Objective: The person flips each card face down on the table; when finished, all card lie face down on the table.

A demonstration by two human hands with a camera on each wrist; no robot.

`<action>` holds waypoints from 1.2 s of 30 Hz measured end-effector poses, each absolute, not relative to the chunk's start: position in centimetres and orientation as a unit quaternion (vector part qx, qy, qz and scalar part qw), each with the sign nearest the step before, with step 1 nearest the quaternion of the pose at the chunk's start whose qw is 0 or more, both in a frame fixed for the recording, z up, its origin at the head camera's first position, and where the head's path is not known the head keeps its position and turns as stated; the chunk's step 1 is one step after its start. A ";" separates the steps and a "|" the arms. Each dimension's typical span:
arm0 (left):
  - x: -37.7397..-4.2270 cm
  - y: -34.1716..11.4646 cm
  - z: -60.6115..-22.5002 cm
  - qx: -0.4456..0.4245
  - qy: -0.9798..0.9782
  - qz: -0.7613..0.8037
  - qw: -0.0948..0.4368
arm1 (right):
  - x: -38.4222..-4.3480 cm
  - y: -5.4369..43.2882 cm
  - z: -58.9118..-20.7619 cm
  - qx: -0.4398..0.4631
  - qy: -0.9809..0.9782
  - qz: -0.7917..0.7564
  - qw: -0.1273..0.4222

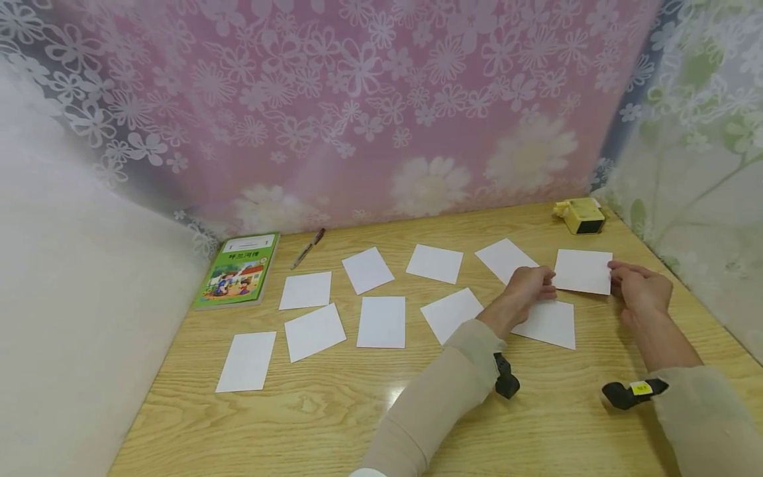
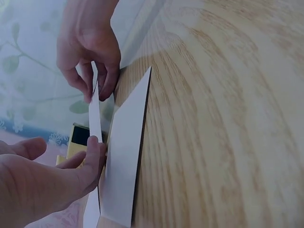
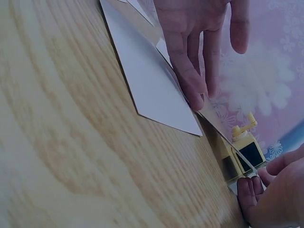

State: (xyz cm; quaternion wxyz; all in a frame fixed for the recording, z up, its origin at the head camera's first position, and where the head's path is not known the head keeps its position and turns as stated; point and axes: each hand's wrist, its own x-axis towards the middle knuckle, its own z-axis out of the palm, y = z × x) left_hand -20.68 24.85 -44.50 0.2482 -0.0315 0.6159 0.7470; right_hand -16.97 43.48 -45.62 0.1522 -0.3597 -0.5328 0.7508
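Observation:
At the right of the table, both hands are at one white card, which is lifted slightly off the wood in the wrist views. My right hand pinches its right edge between thumb and fingers. The left hand touches the opposite edge with extended fingers, its thumb apart from the card. Just in front lies another white card, partly covered by my left hand in the head view. Behind that hand is a tilted white card, also partly hidden.
Several more white cards are spread leftward in two uneven rows on the wooden table. A green book and a pen lie at the back left. At the back right stands a yellow crank-handled device, near the curtained wall.

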 end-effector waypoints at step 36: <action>-24.4 -5.7 -39.0 0.276 0.917 0.286 0.004 | -14.5 42.3 -41.8 0.136 -0.822 0.542 0.109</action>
